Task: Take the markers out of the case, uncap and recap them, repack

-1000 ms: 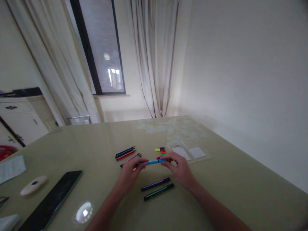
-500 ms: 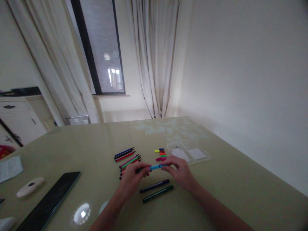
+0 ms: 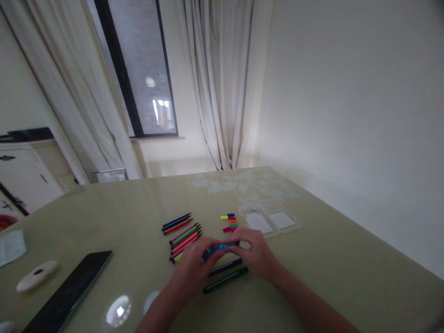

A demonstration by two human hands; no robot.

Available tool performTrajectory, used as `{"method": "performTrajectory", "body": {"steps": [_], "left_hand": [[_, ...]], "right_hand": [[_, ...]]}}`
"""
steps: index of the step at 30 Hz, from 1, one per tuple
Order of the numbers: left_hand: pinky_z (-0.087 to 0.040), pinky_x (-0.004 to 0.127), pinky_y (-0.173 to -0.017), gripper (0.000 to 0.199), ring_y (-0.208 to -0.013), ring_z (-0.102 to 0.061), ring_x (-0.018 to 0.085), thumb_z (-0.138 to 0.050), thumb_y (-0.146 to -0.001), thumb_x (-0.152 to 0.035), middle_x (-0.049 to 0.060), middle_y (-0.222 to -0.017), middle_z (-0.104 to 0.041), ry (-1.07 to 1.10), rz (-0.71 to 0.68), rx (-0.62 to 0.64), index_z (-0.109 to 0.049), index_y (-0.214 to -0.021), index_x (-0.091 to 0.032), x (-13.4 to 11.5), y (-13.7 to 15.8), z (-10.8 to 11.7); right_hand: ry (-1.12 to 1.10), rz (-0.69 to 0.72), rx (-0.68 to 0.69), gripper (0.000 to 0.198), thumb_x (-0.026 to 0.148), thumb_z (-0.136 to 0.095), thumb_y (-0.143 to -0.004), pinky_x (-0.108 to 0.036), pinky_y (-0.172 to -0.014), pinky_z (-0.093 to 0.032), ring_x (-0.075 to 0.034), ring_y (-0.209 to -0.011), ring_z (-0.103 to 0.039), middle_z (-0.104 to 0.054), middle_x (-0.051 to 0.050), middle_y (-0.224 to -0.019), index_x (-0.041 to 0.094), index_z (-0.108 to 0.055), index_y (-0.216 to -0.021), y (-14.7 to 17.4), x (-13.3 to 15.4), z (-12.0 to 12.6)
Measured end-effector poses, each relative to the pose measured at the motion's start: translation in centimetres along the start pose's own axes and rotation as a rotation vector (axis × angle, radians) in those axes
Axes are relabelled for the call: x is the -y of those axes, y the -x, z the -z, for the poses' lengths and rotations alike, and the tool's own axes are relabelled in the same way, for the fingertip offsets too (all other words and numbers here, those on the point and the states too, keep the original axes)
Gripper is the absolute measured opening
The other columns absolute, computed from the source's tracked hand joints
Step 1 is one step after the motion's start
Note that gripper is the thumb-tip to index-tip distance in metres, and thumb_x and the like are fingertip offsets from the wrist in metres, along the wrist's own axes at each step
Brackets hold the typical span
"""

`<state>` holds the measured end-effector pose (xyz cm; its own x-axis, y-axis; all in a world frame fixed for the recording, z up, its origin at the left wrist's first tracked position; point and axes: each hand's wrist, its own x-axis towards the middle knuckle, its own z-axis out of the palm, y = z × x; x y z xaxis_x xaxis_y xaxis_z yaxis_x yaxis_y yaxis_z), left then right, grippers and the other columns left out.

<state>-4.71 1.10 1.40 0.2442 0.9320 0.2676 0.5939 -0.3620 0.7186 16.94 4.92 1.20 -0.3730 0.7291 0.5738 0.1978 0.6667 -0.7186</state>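
Between both hands is a blue marker (image 3: 220, 248), held roughly level above the table. My left hand (image 3: 195, 260) pinches its left part, and the fingers of my right hand (image 3: 255, 251) close on the right end, largely covering it. Below my hands lie two capped markers, a dark blue one (image 3: 227, 267) and a dark green one (image 3: 226, 280). Just beyond my left hand several uncapped markers (image 3: 183, 239) rest in rows with their tips pointing right. A small cluster of coloured caps (image 3: 233, 221) sits past my right hand.
An opened clear plastic case (image 3: 294, 224) with white inserts lies behind the right hand. On the left are a black tablet (image 3: 69, 289), an oval white object (image 3: 37, 276) and a pale cloth or paper (image 3: 12, 247). A wall borders the table's right side.
My hands have come closer together on the blue marker, and less of it shows between the fingers. The view has shifted slightly.
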Motion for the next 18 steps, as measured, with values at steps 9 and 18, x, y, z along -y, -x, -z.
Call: {"method": "performTrajectory", "body": {"steps": [9,18], "left_hand": [[-0.042,0.027,-0.067,0.027,-0.082,-0.069,0.021,-0.035,-0.108,-0.036,0.003,-0.1,-0.074,-0.425,-0.037,0.102,-0.061,-0.106,-0.026,-0.5,0.5,-1.2],[-0.038,0.026,-0.062,0.032,-0.079,-0.073,0.022,-0.036,-0.107,-0.045,0.003,-0.09,-0.077,-0.403,-0.001,0.142,-0.064,-0.108,-0.031,-0.9,0.4,-0.8]], "right_hand": [[0.078,0.034,0.085,0.017,0.037,-0.073,-0.094,-0.03,-0.088,-0.057,-0.02,-0.089,-0.074,-0.081,-0.003,-0.093,0.027,-0.081,-0.106,0.0,0.3,0.2],[0.058,0.051,0.11,0.021,0.042,-0.069,-0.097,-0.028,-0.079,-0.057,-0.018,-0.082,-0.074,-0.08,-0.003,-0.089,0.028,-0.082,-0.107,0.3,0.1,0.3]]}}
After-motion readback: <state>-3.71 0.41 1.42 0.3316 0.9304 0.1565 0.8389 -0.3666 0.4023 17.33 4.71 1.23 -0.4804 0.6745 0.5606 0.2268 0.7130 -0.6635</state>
